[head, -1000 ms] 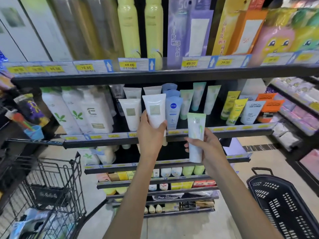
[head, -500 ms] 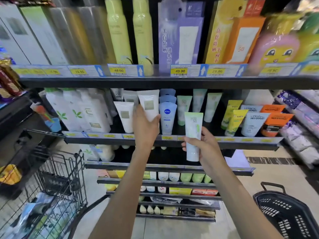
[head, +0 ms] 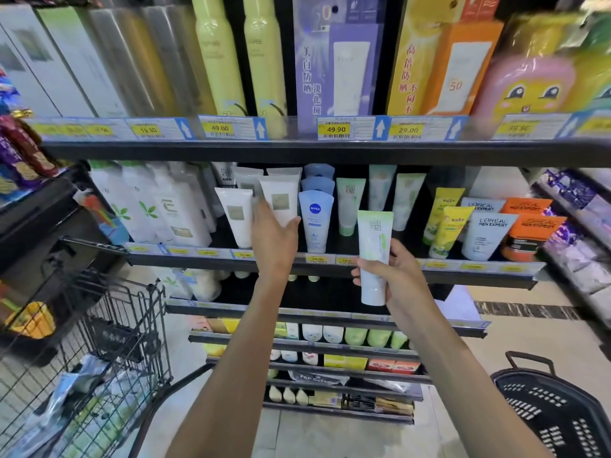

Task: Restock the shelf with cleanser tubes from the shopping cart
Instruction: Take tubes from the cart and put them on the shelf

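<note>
A shopping cart [head: 99, 352] with stock left in it stands at lower left. The right hand [head: 393, 276] curls round a green-capped cleanser tube [head: 375, 256] not yet shelved. Beyond, the left hand [head: 272, 239], fingers straight, touches a white tube [head: 281, 200] standing on the shelf [head: 479, 269].

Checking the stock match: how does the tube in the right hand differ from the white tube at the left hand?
The green-topped tube is gripped by the right hand, off the shelf; the white tube stands on the shelf. The green-topped tube carries green print; the white tube has a tan square label. The left hand is at the white tube with straight fingers. Both point cap-down.
</note>
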Demonstrator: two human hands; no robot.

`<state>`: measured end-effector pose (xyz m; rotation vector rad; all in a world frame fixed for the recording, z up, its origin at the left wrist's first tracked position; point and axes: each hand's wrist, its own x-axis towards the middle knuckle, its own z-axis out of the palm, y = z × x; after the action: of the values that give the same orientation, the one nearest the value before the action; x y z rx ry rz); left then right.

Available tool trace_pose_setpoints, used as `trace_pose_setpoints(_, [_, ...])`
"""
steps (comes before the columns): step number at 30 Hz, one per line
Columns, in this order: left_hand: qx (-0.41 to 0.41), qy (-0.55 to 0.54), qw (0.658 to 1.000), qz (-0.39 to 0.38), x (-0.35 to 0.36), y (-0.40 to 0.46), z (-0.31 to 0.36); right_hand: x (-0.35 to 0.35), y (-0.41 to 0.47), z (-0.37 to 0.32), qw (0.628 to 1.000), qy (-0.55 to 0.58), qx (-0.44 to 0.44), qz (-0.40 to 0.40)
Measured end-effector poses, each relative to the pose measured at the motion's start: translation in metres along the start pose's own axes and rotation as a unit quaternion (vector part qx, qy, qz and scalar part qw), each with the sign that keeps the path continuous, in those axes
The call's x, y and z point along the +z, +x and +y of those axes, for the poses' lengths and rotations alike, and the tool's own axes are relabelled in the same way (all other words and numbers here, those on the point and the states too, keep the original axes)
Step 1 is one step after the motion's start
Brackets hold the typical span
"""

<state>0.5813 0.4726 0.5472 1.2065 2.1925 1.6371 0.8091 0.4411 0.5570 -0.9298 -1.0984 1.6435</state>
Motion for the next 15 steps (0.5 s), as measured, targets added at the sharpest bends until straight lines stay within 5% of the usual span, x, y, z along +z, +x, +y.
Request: trace_pose_setpoints(15, [0.022, 0.005, 0.999, -0.036, -0.005, -0.012, -0.021, 0.013, -0.012, 0.020, 0.999, -0.004, -0.028, 0.023])
